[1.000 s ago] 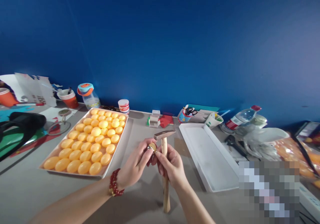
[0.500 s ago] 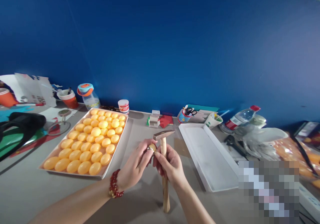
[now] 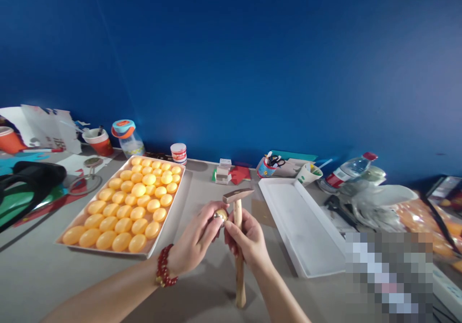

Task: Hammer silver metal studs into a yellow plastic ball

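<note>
My left hand [image 3: 197, 236], with a red bead bracelet [image 3: 165, 266] on its wrist, grips a small shiny gold-and-silver rounded piece [image 3: 220, 215] between thumb and fingers. What kind of piece it is I cannot make out. My right hand [image 3: 250, 240] is closed around the wooden handle of a hammer [image 3: 239, 277]. The hammer stands nearly upright, its metal head above my fingers and the handle's end low over the table. The right thumb tip lies close beside the shiny piece; whether they touch I cannot tell.
On the left a shallow box [image 3: 148, 251] holds many orange balls. A white tray [image 3: 306, 251] lies to the right. Along the blue wall stand a round tub [image 3: 178, 153], small boxes [image 3: 223, 173], a pen cup [image 3: 266, 169] and a plastic bottle [image 3: 346, 173]. Black scissors [image 3: 339, 208] lie at right.
My hands have moved slightly apart, and the right one has shifted a little right with the hammer. More of the shiny piece shows now.
</note>
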The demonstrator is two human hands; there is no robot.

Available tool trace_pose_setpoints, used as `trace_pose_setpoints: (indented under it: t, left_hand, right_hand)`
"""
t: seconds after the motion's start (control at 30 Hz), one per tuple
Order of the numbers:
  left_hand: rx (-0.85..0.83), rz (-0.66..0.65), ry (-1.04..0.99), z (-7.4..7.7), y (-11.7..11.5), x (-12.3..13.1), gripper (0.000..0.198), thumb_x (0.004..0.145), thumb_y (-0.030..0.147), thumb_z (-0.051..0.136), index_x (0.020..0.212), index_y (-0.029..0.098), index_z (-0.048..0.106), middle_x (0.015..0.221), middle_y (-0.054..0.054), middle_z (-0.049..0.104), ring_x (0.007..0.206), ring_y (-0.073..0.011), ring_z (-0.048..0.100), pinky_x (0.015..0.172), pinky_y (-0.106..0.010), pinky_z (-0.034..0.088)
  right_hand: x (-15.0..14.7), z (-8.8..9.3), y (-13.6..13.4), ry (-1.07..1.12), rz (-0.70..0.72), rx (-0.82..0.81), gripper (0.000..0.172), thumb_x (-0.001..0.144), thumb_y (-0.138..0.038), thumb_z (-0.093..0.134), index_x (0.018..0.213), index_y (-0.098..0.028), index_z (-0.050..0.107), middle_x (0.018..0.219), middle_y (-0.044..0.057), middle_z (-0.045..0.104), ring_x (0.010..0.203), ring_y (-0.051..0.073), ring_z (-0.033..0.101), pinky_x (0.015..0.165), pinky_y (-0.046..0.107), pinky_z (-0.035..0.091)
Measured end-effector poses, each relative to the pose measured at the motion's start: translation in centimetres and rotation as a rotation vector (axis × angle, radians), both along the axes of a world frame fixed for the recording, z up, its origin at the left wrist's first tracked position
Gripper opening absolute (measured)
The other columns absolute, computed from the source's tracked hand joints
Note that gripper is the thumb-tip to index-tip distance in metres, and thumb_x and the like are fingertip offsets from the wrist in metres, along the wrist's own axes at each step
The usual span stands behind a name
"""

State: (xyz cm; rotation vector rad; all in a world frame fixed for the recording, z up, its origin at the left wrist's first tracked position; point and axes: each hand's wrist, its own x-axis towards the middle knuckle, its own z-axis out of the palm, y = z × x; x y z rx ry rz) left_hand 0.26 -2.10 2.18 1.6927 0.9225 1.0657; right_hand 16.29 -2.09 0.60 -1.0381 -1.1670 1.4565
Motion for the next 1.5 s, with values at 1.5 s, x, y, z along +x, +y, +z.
trace_pose_setpoints:
  t: [1.5]
  left_hand:
    - [-0.379,0.141,-0.373,-1.4,3.7,-0.4,0.048,0.090,0.055,0.046,0.113,0.015,0.059,0.075,-0.002,0.058,0.052,-0.0101,0.045,0.050,-0.023,0.037]
  right_hand:
    - [1.7,0.8,0.6,-0.998,-0.170,0.588,0.016,0.094,-0.029,0.045,0.088,-0.019,0.057,0.060,-0.002,0.053,0.048,0.012,0.042,0.050,0.022,0.031]
